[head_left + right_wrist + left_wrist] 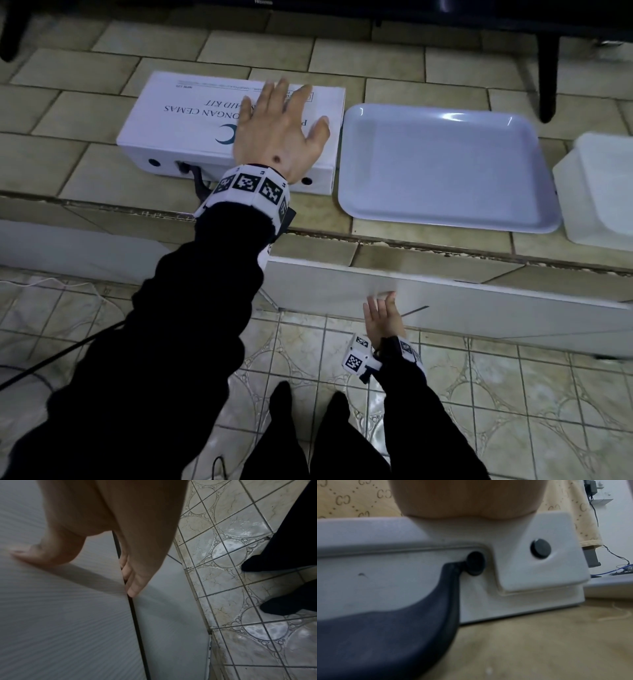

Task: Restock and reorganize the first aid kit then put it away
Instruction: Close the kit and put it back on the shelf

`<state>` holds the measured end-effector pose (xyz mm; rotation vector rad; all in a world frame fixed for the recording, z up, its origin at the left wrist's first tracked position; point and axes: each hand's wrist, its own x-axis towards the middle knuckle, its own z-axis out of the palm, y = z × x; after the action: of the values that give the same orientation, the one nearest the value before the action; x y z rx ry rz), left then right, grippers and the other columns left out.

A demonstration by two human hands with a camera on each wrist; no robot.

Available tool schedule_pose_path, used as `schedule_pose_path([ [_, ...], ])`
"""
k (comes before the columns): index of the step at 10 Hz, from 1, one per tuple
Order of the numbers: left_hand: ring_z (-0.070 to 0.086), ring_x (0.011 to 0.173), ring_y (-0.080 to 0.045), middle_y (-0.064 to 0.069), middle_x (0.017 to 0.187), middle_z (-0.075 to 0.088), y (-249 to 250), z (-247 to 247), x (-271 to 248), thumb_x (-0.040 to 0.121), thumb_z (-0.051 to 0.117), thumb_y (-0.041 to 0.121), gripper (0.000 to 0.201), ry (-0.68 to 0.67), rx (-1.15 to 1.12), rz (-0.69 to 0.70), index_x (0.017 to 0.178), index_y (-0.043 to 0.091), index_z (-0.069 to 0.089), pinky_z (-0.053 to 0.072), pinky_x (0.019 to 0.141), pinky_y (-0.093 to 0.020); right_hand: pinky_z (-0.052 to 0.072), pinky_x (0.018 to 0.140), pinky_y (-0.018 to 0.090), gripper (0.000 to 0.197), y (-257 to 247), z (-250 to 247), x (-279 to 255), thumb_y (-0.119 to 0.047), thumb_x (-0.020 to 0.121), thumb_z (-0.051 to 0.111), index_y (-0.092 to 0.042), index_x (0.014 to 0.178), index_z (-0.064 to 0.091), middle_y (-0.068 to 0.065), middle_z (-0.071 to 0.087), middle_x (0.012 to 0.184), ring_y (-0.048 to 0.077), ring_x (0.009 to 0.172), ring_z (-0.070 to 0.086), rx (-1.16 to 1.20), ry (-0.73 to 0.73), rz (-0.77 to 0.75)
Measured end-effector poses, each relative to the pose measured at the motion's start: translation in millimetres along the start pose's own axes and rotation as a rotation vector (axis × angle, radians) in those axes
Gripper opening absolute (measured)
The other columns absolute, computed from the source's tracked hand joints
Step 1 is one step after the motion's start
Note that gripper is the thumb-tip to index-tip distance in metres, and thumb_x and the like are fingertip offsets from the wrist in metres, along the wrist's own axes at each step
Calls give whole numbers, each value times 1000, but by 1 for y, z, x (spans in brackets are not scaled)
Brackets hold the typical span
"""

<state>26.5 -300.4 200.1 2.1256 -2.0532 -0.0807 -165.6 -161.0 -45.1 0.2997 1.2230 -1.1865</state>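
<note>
The white first aid kit (178, 113) lies closed on the tiled counter, its dark carry handle (198, 185) hanging over the front edge. My left hand (277, 133) rests flat on its lid with the fingers spread. In the left wrist view the heel of my left hand (467, 497) sits on the lid above the kit's front (539, 568) and the handle (385, 635). Below the counter, my right hand (382, 317) grips the edge of a white cabinet door (445, 301). In the right wrist view my right hand (80, 566) has its fingers (132, 582) hooked into the door gap and its thumb on the door's face (60, 615).
An empty pale blue tray (442, 164) lies right of the kit, with a white tub (596, 192) beyond it. A dark stand leg (548, 68) rises at the back right. Cables (51, 359) run over the patterned floor at the left. My feet (291, 428) stand before the cabinet.
</note>
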Motion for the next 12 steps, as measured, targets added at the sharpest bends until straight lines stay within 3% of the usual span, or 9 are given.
schedule_pose_path([
  [2, 8, 145, -20, -3, 158, 11, -1, 0, 0, 95, 23, 50, 58, 2, 7, 9, 147, 25, 19, 3, 117, -43, 42, 94, 24, 18, 17, -19, -16, -35, 99, 33, -28, 88, 45, 7, 30, 149, 23, 138, 34, -78, -35, -6],
  [3, 7, 145, -20, -3, 158, 10, -1, -1, 0, 95, 23, 50, 59, -1, 8, 11, 148, 25, 19, 3, 117, -43, 43, 88, 24, 31, 20, -31, -20, -45, 87, 51, -22, 107, 53, 4, 42, 142, 16, 110, 54, -92, -26, -15],
  [4, 7, 145, -20, -3, 158, 10, 0, -1, 0, 94, 23, 50, 59, -8, 6, 10, 148, 25, 18, 3, 118, -43, 45, 79, 25, 37, 16, -36, -42, -35, 89, 57, -11, 116, 56, 5, 58, 115, 19, 100, 57, -440, -14, -46],
  [5, 6, 146, -20, -3, 158, 10, 0, -2, -1, 94, 23, 50, 59, -18, 5, 7, 148, 25, 17, 2, 118, -42, 44, 72, 10, 20, 3, -21, -87, -24, 83, 67, -10, 98, 64, -3, 65, 94, 14, 89, 59, -1080, -158, -641],
  [6, 5, 146, -20, -4, 158, 10, 0, -4, -3, 94, 23, 50, 59, -21, -1, 11, 148, 24, 18, 2, 118, -42, 39, 84, 15, 25, -24, 8, -110, -37, 84, 57, -19, 98, 66, -12, 60, 97, 8, 96, 51, -1478, -358, -1325],
  [7, 5, 146, -20, -4, 158, 10, 1, -6, -4, 94, 22, 50, 60, -34, -7, 16, 148, 24, 17, 2, 118, -43, 49, 82, 35, 44, -49, 26, -93, -47, 80, 53, -13, 106, 66, 4, 62, 102, 25, 97, 56, -1766, -351, -1302],
  [8, 4, 146, -20, -4, 158, 9, 1, -8, -6, 94, 22, 50, 60, -48, -5, 20, 148, 23, 16, 2, 118, -43, 42, 94, 33, 40, -51, 19, -83, -35, 84, 60, -18, 120, 61, 3, 61, 115, 28, 109, 54, -1985, -374, -1117],
  [9, 3, 146, -20, -5, 158, 8, 0, -10, -7, 95, 21, 50, 61, -64, -4, 25, 149, 23, 15, 2, 118, -44, 39, 94, 32, 31, -43, 14, -88, -19, 85, 63, -15, 115, 63, 4, 64, 115, 28, 109, 56, -1879, -331, -1167],
  [12, 1, 146, -21, -6, 158, 5, 1, -14, -8, 95, 19, 50, 61, -111, 11, 32, 149, 23, 11, 0, 118, -45, 36, 89, 29, 31, -32, 1, -117, -26, 89, 56, -16, 117, 60, -1, 58, 123, 24, 115, 49, -1994, -311, -1008],
])
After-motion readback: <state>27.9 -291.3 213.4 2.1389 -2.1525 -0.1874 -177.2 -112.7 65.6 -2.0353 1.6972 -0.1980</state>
